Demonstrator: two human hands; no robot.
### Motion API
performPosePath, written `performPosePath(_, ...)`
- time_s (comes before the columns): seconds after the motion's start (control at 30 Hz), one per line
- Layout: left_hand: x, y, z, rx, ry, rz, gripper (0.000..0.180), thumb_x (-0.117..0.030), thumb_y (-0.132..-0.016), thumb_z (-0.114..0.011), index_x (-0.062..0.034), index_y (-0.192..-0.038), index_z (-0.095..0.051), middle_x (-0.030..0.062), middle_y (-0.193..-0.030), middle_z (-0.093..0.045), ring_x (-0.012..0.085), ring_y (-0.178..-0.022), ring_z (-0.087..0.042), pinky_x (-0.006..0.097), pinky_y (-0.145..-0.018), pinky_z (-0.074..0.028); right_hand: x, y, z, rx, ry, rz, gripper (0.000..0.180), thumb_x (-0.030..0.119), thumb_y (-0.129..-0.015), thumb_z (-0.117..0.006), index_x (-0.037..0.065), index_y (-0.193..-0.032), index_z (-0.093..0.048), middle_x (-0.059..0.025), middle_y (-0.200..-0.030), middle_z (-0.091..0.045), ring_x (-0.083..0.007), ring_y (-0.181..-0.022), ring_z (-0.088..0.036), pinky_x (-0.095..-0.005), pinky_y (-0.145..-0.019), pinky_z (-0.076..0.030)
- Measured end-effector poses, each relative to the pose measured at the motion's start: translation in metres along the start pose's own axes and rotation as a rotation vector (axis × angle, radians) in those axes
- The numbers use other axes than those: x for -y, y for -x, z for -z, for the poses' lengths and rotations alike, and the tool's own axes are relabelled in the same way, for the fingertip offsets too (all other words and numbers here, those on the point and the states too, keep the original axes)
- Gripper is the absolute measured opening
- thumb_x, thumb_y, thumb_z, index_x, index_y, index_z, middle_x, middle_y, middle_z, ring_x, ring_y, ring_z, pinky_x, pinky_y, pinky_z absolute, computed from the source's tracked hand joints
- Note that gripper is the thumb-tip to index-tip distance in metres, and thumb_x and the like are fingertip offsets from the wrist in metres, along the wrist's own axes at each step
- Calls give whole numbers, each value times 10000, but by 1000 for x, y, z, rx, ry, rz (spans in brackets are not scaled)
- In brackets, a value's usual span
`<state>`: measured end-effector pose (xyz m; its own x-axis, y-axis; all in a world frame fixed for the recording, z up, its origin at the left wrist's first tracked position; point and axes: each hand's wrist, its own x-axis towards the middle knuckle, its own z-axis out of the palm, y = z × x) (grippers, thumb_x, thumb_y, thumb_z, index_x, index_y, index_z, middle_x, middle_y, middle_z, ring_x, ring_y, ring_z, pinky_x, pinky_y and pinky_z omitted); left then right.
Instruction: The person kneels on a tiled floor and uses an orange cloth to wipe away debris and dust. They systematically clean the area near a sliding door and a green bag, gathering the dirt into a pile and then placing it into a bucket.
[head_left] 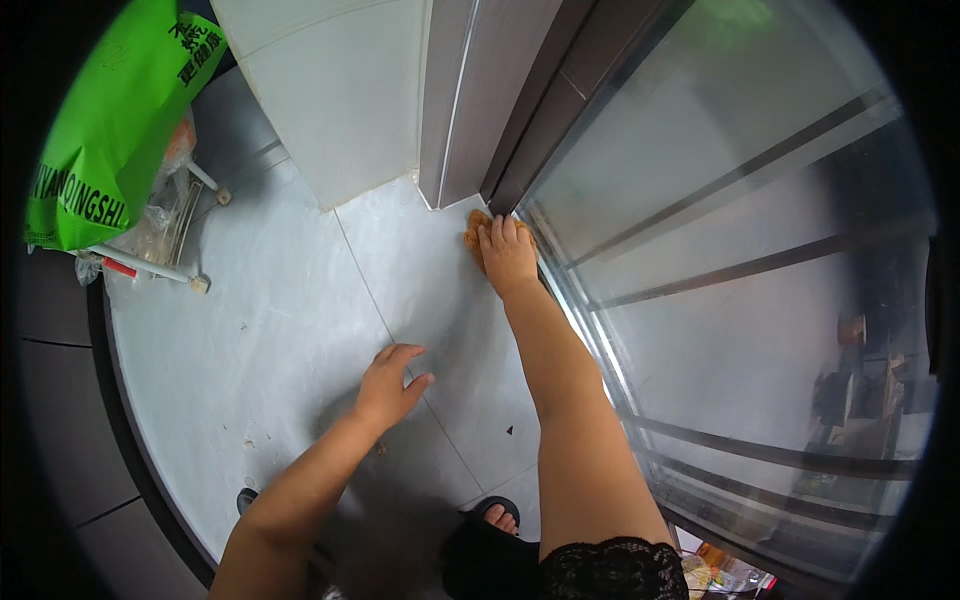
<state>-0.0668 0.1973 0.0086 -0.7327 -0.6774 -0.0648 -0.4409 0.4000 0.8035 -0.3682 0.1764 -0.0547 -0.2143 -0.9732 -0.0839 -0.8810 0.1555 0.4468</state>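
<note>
- Spread over the brown cloth [474,236] at upper centre-right: right hand [508,250], with fingers nearly straight and lightly parted, back of the hand upward; with palm side hidden, cannot tell how firmly gripped.
- Held low over the floor near the middle of the frame: left hand [388,388], half open, thumb apart from loosely curved fingers, holding nothing; cannot tell whether touching the floor.
- Bunched and rough-textured, showing on both sides of the right fingers: the cloth, down in the corner at the foot of a dark brown door frame [520,165], close by the glass panel [690,270].
- Laid in pale grey tiles with thin joints: floor [270,340], marked by faint smears, crumbs and one small dark scrap [510,430] right of centre.
- Rising at top centre: pale wall [330,100], beside the brown frame.
- Filling the right side: the glass, crossed by dark bars, with blurred shapes in it.
- Standing at upper left: white-legged rack [150,264] with a bright green bag [120,120] and clear plastic.
- Curving along the left edge: dark tiles [60,400].
- Seen at lower centre: bare toes in dark footwear [510,507]; beside it, black lace edging [615,572] around the right arm.
</note>
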Motion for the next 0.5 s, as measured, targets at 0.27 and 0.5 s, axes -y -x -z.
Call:
performPosePath(0.27, 3, -7, 8, 59, -68, -22, 374, -162, -817, -729, -53, -1155, -612, 140, -1139, -626, 326, -1034, -613, 375, -821, -514, -1, 146, -5, 3, -217, -115, 486, 185, -946, -472, 124, -1427, -441, -189, -1485, -376, -333, -1385, -332, -440, -1070, -332)
performPosePath(0.5, -11, -17, -37, 189, 9, -68, 399, -187, -821, -719, -36, -1173, -607, 142, -1169, -617, 327, -1098, -589, 393, -918, -480, -11, 276, -3, 9, -365, -148, 493, 148, -911, -491, 134, -1402, -456, -187, -1454, -406, -353, -1350, -381, -472, -1067, -352)
